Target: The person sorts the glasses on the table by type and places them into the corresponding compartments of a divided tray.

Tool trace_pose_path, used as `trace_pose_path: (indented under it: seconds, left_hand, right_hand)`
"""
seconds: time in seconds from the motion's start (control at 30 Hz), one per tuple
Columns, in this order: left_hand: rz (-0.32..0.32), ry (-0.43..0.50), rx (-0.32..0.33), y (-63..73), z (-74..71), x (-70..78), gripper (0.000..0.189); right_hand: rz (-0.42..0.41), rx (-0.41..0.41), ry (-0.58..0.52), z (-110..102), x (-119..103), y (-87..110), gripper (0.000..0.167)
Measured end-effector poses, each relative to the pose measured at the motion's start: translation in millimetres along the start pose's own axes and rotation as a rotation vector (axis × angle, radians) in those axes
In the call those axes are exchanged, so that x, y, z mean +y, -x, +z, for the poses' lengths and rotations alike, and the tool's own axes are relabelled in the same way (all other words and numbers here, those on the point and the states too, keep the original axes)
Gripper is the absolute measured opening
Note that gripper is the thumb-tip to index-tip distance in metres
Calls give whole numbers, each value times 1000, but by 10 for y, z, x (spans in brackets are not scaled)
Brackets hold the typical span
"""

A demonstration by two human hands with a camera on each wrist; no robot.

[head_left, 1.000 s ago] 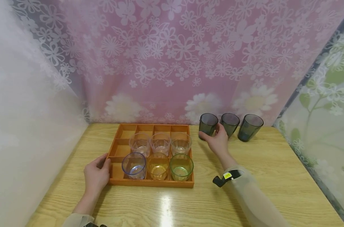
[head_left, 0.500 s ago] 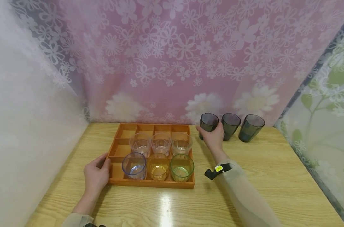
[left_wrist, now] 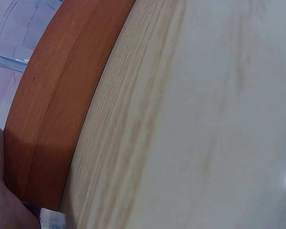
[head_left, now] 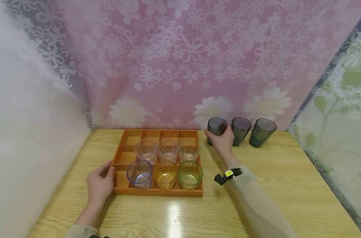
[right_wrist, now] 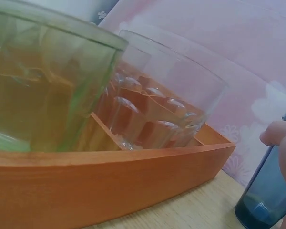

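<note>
My right hand (head_left: 223, 140) grips the leftmost of three smoky grey glasses, its thumb on the near left side. That grey glass (head_left: 213, 130) stands upright at the back, right of the divided wooden tray (head_left: 157, 191); in the right wrist view the glass (right_wrist: 267, 191) has its base on the table. My left hand (head_left: 100, 181) holds the tray's left edge near the front corner. In the tray, the front row has a blue-rimmed glass (head_left: 139, 174), a yellow glass (head_left: 165, 175) and a green glass (head_left: 190, 175). Behind them stand three clear glasses (head_left: 167, 152).
Two more grey glasses, a middle one (head_left: 241, 129) and a right one (head_left: 262, 132), stand beside the gripped one. The tray's back row and left column hold no glasses. A pink flowered curtain (head_left: 168, 66) hangs right behind the wooden table (head_left: 272, 185).
My right hand has moved a little left and its fingers have come round the leftmost grey glass. The left hand stays at the tray's edge.
</note>
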State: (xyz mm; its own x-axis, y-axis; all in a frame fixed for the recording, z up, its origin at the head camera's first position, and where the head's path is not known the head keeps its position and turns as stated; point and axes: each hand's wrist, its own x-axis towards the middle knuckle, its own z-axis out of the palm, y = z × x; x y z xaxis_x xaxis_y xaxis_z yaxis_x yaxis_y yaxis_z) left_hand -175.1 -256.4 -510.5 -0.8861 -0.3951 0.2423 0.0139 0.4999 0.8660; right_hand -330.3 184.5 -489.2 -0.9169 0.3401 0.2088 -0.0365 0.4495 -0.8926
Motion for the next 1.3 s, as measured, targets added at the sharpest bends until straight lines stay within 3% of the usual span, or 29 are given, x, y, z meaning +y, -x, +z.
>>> trace_pose_path:
  seconds: [0.27,0.47,0.63,0.83,1.3]
  left_hand:
    - [8,-5,-4,-1,-6,-16,31]
    - [9,-14,1,2,-12,-15,30]
    - [8,-15,7,5,-23,-13,30]
    - [9,-18,13,7,-35,-17,30]
    - [-10,4,-3,11,-24,8,31]
  right_hand:
    - [-54,-7,9,-31,-75,-10,90]
    - [-127,-31,-5,-90,-267,-10,83]
    - [-200,-128,-54,-127,-442,5,71]
    - [-278,-211,-86,-130,-623,-3,71]
    - [-232,-281,-120,-32,-937,-40,68]
